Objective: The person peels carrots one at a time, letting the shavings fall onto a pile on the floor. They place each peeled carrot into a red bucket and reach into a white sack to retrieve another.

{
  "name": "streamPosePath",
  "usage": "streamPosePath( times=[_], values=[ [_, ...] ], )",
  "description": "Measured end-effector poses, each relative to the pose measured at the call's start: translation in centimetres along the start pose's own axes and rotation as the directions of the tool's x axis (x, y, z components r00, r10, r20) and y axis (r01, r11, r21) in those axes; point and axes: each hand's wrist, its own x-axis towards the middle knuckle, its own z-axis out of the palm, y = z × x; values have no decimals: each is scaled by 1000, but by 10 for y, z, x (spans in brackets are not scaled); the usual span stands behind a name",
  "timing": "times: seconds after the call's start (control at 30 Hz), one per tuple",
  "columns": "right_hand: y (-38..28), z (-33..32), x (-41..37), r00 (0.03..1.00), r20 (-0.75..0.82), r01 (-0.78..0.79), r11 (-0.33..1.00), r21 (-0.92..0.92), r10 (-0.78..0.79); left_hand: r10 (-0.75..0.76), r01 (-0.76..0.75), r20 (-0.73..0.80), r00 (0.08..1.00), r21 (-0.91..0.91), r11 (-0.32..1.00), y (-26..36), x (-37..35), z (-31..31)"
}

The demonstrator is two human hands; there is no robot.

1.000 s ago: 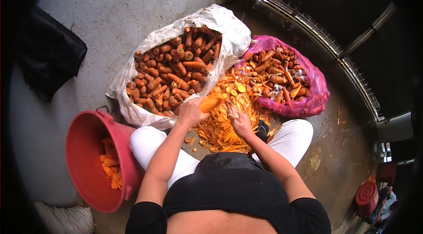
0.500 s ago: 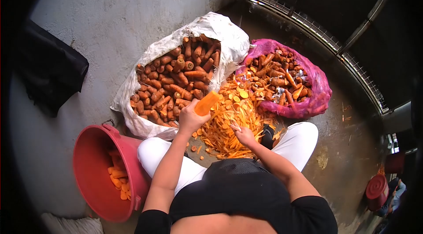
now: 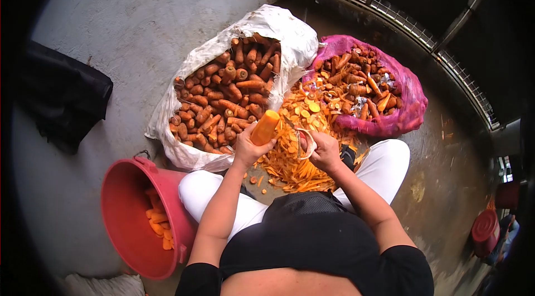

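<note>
My left hand (image 3: 250,149) is closed around a large peeled carrot (image 3: 266,127), whose bright orange end points up and away from me. Just to its right, my right hand (image 3: 325,152) grips a peeler (image 3: 305,145) with a pale, curved frame; its blade is hard to make out. A small gap shows between the peeler and the carrot. Beneath both hands spreads a heap of orange peelings and cut carrot slices (image 3: 301,170). Beyond my left hand, a white sack (image 3: 292,39) lies open, full of unpeeled carrots (image 3: 214,109).
A pink mesh sack (image 3: 412,109) with carrot pieces lies at the right of the heap. By my left knee, a tilted red bucket (image 3: 120,207) holds peeled carrots (image 3: 160,224). Black cloth hangs on the left wall. Far right, a person sits near a red bucket (image 3: 486,232).
My right hand has risen toward the carrot, and the peeler now shows clearly in it. The carrot has tipped more upright in my left hand. The whole view has shifted slightly.
</note>
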Motion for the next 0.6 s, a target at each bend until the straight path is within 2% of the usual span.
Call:
streamPosePath(
  times=[0.03, 0.13, 0.17, 0.27, 0.4, 0.6],
  values=[
    [-3, -5, 3, 997, -16, 72, 996, -62, -73, -4, 4, 18, 1000, 4, 1000, 0, -1, 0],
    [-3, -21, 8, 956, 89, 292, 937, -190, -280, -48, 52, 44, 998, -96, 994, 0, -5, 3],
    [-2, -23, 8, 942, 114, 333, 915, -227, -314, -41, 44, 44, 998, -66, 997, -5, -4, 4],
    [-7, -24, 6, 925, 155, 377, 881, -287, -346, -17, 26, 61, 998, -159, 987, -10, -6, 6],
    [-12, -17, 9, 946, 96, 325, 896, -302, -311, 13, -13, 7, 1000, 69, 998, 0, -6, 12],
    [-14, -14, 11, 966, 79, 258, 918, -300, -246, -18, 18, -4, 1000, 164, 986, 1, -8, 13]
  ],
)
